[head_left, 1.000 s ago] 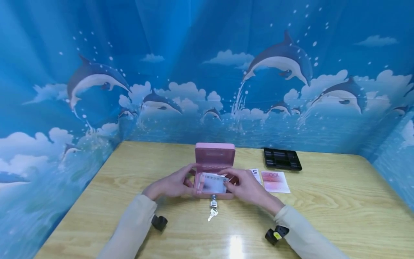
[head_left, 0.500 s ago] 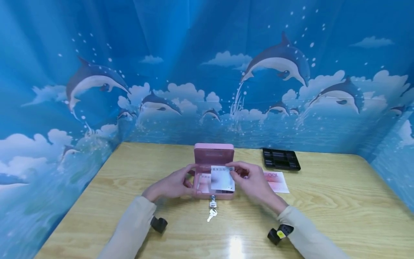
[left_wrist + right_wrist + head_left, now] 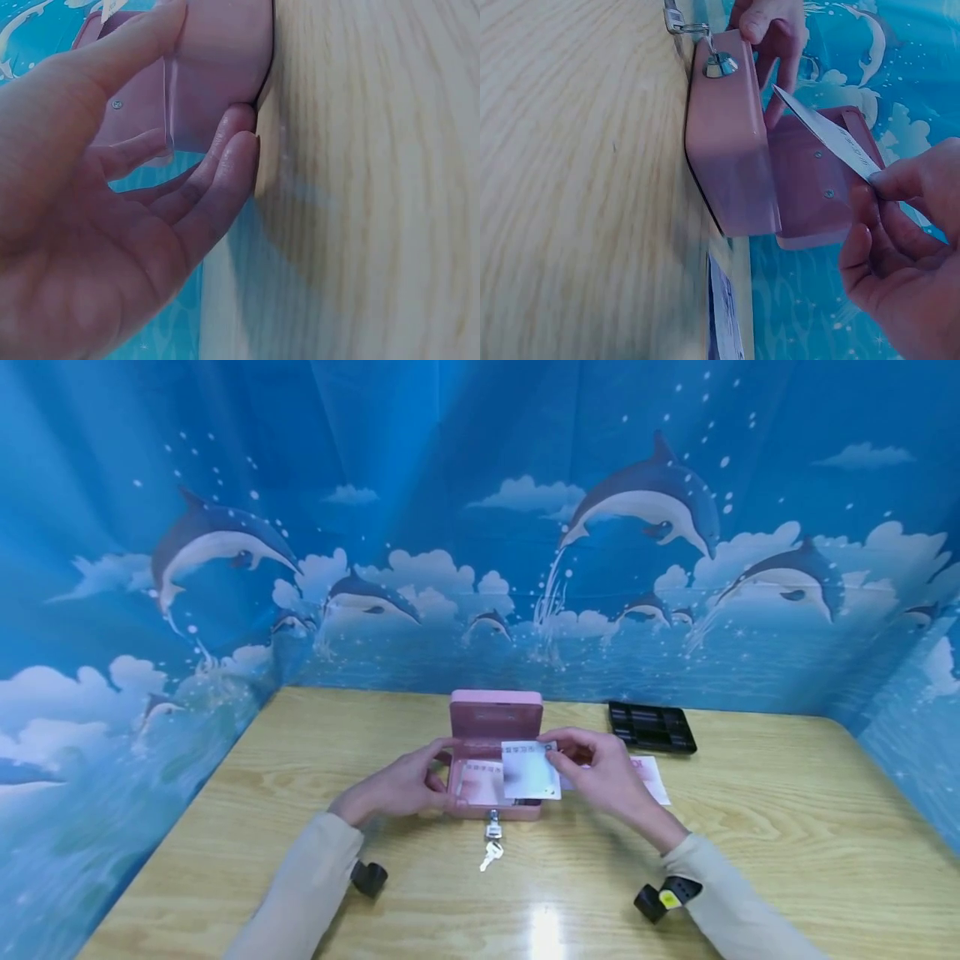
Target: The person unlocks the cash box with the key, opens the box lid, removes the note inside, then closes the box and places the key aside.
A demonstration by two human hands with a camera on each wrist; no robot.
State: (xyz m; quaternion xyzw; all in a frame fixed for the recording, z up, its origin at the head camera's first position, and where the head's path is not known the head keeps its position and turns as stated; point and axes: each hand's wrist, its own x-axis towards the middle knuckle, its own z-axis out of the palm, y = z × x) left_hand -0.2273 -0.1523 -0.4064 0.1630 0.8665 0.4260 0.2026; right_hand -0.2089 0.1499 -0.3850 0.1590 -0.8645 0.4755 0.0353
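Note:
A pink cash box (image 3: 517, 814) stands with its lid (image 3: 497, 714) raised. My left hand (image 3: 397, 783) holds the box's left side; in the left wrist view the thumb lies along the wall and the fingertips (image 3: 238, 154) touch it near the table. My right hand (image 3: 603, 772) pinches a pale banknote (image 3: 529, 772) by its right edge, over the right part of the box. In the right wrist view this banknote (image 3: 829, 135) slants above the box (image 3: 731, 150). A pinkish banknote (image 3: 476, 785) lies inside, partly hidden by the held one.
Keys (image 3: 492, 853) hang from the lock at the box's front. Right of the box a red 100 note (image 3: 655, 778) lies on the wooden table (image 3: 787, 827), partly behind my right hand. A black compartment tray (image 3: 652, 728) stands behind it, near the dolphin-print curtain (image 3: 450, 652).
My right hand has moved right with the pale banknote, uncovering the pinkish one in the box and covering more of the notes on the table. My left hand has stayed at the box.

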